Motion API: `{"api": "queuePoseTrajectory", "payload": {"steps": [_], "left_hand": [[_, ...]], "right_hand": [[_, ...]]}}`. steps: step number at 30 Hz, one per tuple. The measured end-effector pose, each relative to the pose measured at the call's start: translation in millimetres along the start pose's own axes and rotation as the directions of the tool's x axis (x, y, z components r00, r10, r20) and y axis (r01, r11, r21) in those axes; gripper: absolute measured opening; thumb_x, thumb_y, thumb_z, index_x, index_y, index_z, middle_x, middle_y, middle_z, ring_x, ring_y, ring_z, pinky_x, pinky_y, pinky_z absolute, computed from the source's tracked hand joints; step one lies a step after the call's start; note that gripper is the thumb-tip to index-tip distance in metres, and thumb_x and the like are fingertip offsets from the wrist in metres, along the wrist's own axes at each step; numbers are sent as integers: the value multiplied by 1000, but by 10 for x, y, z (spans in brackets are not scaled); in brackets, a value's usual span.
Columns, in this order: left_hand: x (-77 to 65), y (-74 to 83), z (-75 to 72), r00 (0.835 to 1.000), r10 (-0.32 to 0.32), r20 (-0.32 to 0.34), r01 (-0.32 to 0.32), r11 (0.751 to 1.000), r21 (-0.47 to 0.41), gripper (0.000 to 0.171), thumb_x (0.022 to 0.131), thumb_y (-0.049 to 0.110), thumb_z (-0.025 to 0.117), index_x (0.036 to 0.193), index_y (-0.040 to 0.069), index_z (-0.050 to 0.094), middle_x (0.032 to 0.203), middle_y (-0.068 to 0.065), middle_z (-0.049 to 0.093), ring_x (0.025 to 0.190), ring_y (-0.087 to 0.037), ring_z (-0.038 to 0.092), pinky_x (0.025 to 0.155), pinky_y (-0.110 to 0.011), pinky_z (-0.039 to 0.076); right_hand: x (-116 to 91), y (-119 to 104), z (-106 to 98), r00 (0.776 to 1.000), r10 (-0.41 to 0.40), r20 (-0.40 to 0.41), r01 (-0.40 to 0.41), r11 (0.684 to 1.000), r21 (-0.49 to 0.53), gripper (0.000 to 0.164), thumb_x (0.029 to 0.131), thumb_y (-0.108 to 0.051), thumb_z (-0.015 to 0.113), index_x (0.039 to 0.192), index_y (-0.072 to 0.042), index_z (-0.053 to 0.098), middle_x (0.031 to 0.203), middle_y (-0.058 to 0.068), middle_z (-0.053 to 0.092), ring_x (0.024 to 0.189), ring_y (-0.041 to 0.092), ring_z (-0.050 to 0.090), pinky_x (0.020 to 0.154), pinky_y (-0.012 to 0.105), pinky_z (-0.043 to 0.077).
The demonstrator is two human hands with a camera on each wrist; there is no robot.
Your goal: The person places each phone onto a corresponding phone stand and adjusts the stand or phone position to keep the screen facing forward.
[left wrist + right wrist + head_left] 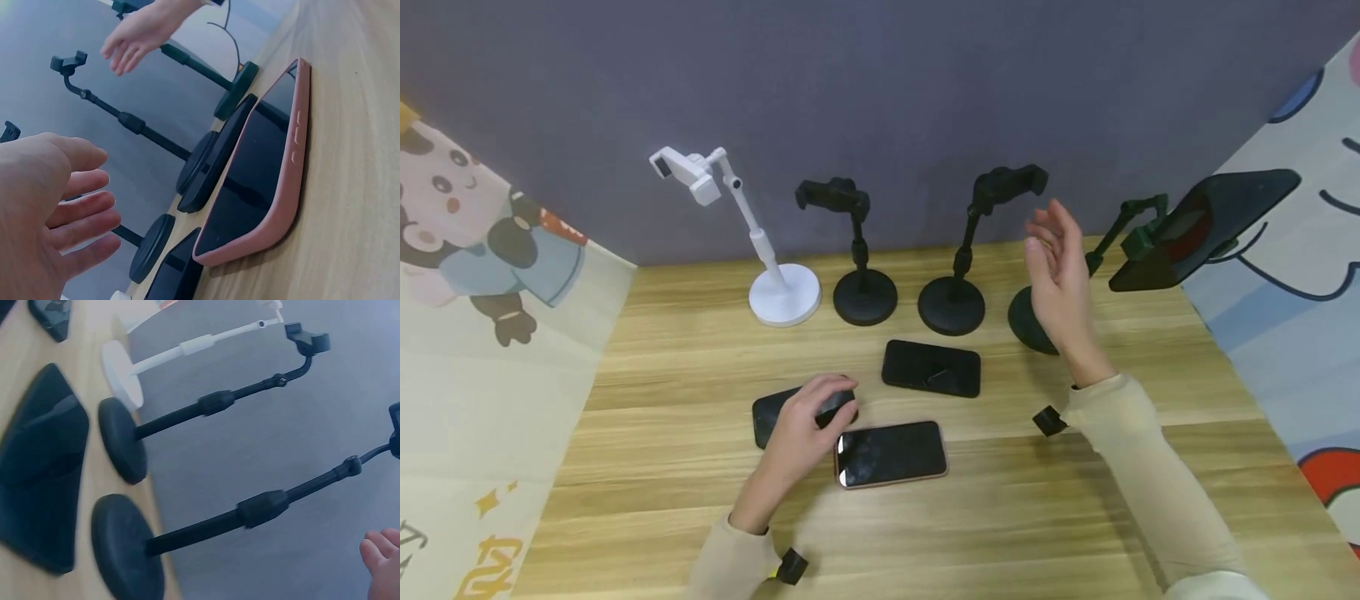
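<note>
My left hand [805, 425] hovers over a black phone [767, 417] at the left, partly covering it in the head view. Its fingers [87, 209] are loosely bent in the left wrist view, with nothing between them. Just right of this hand lies a phone in a pink case [895, 454], screen up. My right hand [1062, 283] is raised in front of a dark green phone stand [1028, 323], fingers relaxed and holding nothing. That stand carries a phone [1225, 218] in its clamp. Another black phone [932, 368] lies between the hands.
Along the back wall stand a white phone stand [786, 296], a black stand [865, 302] and a second black stand [951, 308], their clamps holding nothing. Cartoon-printed panels [490, 333] border the wooden table [1037, 517] at both sides.
</note>
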State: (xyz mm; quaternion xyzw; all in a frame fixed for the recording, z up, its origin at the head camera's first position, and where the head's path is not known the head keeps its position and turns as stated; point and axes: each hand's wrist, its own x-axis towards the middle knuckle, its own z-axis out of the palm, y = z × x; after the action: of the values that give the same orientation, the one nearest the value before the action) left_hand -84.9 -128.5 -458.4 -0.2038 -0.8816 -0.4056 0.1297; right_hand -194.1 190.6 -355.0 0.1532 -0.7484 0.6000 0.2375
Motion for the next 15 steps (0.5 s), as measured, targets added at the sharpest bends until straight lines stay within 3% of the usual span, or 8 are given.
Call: {"api": "queuePoseTrajectory", "payload": {"steps": [7, 12, 15], "left_hand": [[-37, -13, -11, 999, -34, 1, 34, 999, 10, 27, 91, 29, 61, 113, 15, 67, 116, -1, 64, 111, -14, 56, 91, -38, 50], [-42, 1, -14, 999, -42, 8, 42, 999, 5, 29, 91, 30, 61, 115, 15, 66, 118, -1, 63, 112, -13, 55, 89, -36, 51], [-43, 4, -16, 999, -43, 8, 43, 999, -2, 29, 92, 32, 60, 115, 15, 66, 118, -1, 63, 112, -13, 55, 89, -35, 51]], "right_hand": [[244, -155, 120, 1000, -4, 14, 3, 998, 55, 55, 101, -14, 38, 151, -3, 17, 151, 10, 26, 131, 20, 36, 110, 30, 30], [354, -209, 193, 999, -8, -31, 11, 994, 108, 51, 101, -13, 38, 149, -3, 24, 124, 5, 47, 116, 18, 46, 107, 33, 34], [382, -213, 203, 998, -20, -54, 27, 990, 135, 46, 101, -11, 38, 145, -2, 31, 112, 1, 51, 104, 22, 49, 102, 33, 39]]}}
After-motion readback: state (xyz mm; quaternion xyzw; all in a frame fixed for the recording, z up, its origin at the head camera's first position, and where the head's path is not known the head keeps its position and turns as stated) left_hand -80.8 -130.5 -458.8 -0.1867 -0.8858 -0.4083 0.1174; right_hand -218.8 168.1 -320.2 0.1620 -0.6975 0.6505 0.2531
